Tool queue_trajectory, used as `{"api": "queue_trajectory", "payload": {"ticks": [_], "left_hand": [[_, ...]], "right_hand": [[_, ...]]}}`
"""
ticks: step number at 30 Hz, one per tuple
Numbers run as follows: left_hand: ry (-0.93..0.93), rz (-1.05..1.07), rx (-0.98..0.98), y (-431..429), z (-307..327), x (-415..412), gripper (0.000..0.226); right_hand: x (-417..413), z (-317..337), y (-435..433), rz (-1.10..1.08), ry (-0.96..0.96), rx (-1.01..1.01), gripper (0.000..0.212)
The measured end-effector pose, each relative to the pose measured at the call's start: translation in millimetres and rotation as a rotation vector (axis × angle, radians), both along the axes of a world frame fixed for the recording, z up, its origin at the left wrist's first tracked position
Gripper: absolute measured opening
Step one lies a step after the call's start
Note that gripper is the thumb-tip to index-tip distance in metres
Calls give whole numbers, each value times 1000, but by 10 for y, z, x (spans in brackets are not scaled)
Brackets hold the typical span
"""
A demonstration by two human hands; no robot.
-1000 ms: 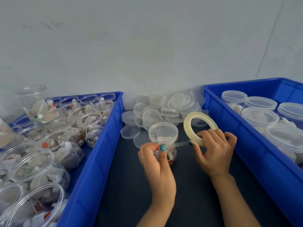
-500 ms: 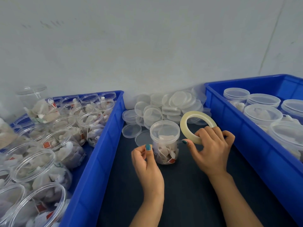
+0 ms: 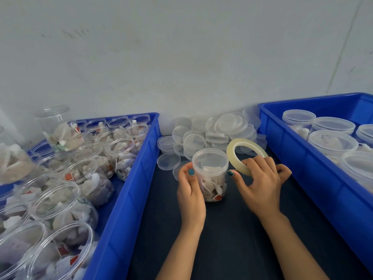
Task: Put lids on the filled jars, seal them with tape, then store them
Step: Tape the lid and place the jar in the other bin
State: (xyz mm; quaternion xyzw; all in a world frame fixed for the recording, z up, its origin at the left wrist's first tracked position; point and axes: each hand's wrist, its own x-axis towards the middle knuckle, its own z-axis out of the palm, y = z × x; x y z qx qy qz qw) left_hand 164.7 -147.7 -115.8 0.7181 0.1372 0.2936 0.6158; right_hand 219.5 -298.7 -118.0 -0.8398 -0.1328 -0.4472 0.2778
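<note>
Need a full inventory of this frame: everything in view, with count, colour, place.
jar: one, clear, filled, lidded, upright at table centre.
tape roll: one, pale yellowish, just right of the jar.
loose lids: many, clear, piled by the wall behind the jar.
left bin: one, blue, left of the table.
open jars: many, clear, filled, in the left bin.
right bin: one, blue, right side.
lidded jars: several, clear, in the right bin.
table: one, dark, between the bins.
left hand: grips the jar's left side.
right hand: holds the tape roll.

Lidded clear jar (image 3: pixel 211 174) upright, tape roll (image 3: pixel 240 152) touching rt.
</note>
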Motion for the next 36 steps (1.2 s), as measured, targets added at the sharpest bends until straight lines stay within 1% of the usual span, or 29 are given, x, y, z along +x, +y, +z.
{"api": "queue_trajectory", "payload": {"ticks": [4,6,7,8,9,10,11,12,13,15,17,19,23,28,30,33,36], "left_hand": [[16,53,-1,30,38,29,18],[-48,62,27,23,71,-3,19],[-99,59,87,14,98,-26,23],[-150,55,199,8,142,-43,30],[-181,47,363,8,205,-44,40],[-171,38,562,17,276,-26,51],[-121,25,757,27,356,10,61],[-45,4,911,25,441,49,71],[40,-23,1011,15,516,87,79],[178,-64,1105,-14,580,163,86],[240,-55,1147,-25,574,235,86],[248,-45,1170,-3,552,279,86],[225,-128,1139,70,550,301,86],[147,-291,1105,174,612,314,72],[128,-349,1045,206,624,305,67],[171,-435,925,248,654,290,71],[222,-532,861,293,703,276,74]], "right_hand": [[-12,19,19,8,30,10,51],[-21,21,13,9,31,13,52],[-26,24,9,11,31,16,53],[-30,29,8,16,33,20,54],[-30,35,9,24,41,21,55],[-28,36,7,34,54,19,54],[-20,35,5,46,70,13,51],[-11,31,1,65,88,7,48],[-2,26,-3,92,106,1,44],[7,17,-10,168,139,2,37],[12,19,-30,240,186,7,31],[19,28,-78,273,219,-20,25],[24,66,-161,183,171,-132,13],[-1,117,-128,76,174,-117,3],[5,140,-131,75,221,-78,8],[-4,176,-148,81,270,-38,14],[-37,195,-148,80,226,-58,17]]}}
